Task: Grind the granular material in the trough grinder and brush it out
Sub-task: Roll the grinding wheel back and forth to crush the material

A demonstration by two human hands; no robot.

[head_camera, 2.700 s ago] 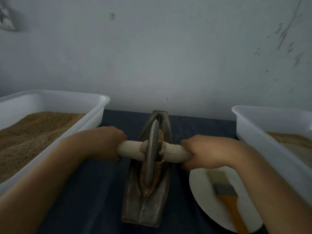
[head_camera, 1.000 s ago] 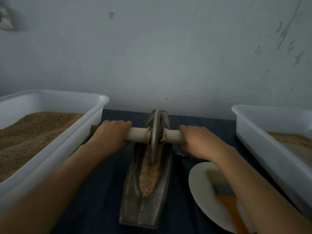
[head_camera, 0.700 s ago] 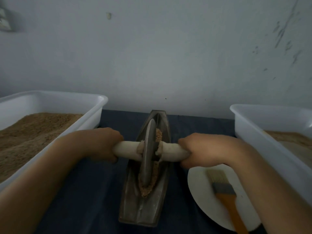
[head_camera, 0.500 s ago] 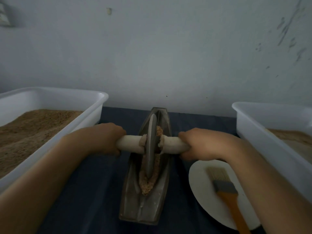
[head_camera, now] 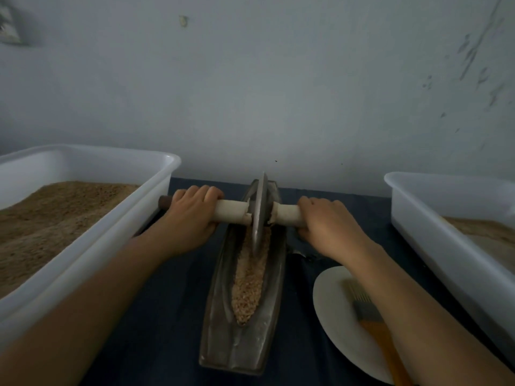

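A boat-shaped metal trough grinder lies lengthwise on the dark cloth in the middle. Tan granular material fills its groove. A metal grinding wheel stands upright at the trough's far end on a pale axle handle. My left hand grips the left end of the axle; my right hand grips the right end. A brush with grey bristles and an orange handle lies on a white plate at the lower right, partly hidden by my right forearm.
A white plastic tub holding brown granular material stands at the left, close to my left hand. A second white tub with similar material stands at the right. A pale wall rises just behind the trough.
The wheel has rolled from the middle of the trough to its far end, both hands pushing forward on the axle. More of the granular material in the near groove now shows.
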